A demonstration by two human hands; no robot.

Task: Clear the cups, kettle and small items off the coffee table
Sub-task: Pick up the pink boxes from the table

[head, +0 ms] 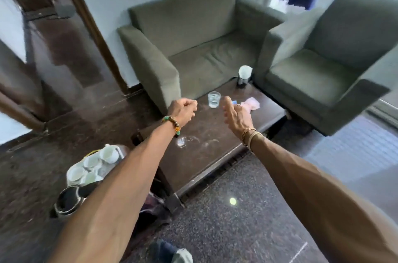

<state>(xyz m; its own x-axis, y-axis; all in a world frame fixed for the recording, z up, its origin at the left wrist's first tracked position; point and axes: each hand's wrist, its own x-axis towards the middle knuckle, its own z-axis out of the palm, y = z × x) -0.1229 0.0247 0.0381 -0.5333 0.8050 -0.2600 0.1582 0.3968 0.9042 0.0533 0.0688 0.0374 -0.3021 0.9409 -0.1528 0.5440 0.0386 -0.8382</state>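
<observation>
A clear drinking glass (213,99) stands upright on the dark wooden coffee table (215,155), toward its far side. My left hand (183,109) hovers just left of the glass with its fingers curled into a fist; I see nothing in it. To the right of the glass, my right hand (234,114) hovers with relaxed fingers and holds nothing. Beyond its fingertips lie a small blue item (234,102) and a pink cloth (251,104). A dark jar with a white top (244,77) stands at the far corner. A small clear object (181,142) sits near the table's left edge.
A tray with several white cups (90,168) and a steel kettle (69,200) sit low at the left, beside the table. Two green armchairs (193,47) (333,68) hem in the table's far side and right. White smears mark the tabletop. Dark stone floor lies in front.
</observation>
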